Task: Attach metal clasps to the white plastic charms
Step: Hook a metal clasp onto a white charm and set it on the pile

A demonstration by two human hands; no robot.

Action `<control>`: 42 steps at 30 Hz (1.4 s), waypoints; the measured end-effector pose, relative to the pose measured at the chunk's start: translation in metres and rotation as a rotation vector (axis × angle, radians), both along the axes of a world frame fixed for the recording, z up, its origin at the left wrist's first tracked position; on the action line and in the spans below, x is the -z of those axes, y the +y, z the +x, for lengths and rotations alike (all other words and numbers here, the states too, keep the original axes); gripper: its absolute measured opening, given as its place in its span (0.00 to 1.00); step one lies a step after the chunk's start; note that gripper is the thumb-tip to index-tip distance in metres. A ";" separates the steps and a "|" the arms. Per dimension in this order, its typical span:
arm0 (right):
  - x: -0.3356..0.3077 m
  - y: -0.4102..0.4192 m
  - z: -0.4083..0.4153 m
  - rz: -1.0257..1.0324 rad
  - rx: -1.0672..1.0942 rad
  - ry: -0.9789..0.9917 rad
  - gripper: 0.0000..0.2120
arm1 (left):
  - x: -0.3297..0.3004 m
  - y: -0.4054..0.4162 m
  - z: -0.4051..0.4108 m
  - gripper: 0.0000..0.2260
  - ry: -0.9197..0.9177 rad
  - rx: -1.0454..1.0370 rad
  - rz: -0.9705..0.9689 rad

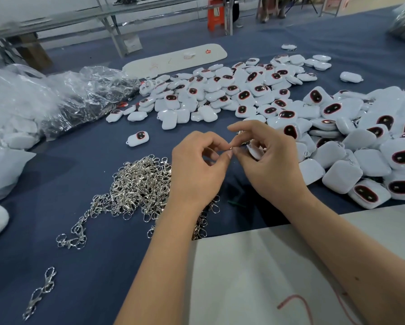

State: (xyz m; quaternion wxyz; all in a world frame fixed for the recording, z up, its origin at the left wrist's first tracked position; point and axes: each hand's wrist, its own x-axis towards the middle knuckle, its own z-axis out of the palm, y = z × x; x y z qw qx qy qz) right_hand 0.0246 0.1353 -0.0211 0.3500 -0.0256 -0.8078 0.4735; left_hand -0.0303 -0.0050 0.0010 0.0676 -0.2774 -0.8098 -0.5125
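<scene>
**Clasp being worked at a white charm above the blue table**

A small metal clasp (230, 148) is being pinched between the thumb and forefinger of the left hand (196, 170), the other fingers being kept curled. A white charm (255, 152) is being gripped in the curled fingers of the right hand (270, 160), its forefinger being held raised and bent above. The two hands are being held fingertip to fingertip over the table (103, 266), the clasp being presented right at the edge of the charm; whether it is already hooked on cannot be told.

A loose heap of clasps (138, 186) is being partly covered by the left wrist, and a single stray clasp (41, 293) is lying near the lower left edge. A large pile of charms (372, 146), many showing dark oval faces, is spread just beside the right hand and on toward the far side. One lone charm (137, 137) is lying apart, ahead of the clasp heap. Clear plastic bags (63, 99) are heaped at the left. A white sheet (255, 277) is being crossed by the right forearm.
</scene>
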 end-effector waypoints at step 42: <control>0.000 0.005 -0.002 0.012 -0.167 -0.022 0.05 | 0.002 -0.015 -0.013 0.09 -0.136 0.149 0.111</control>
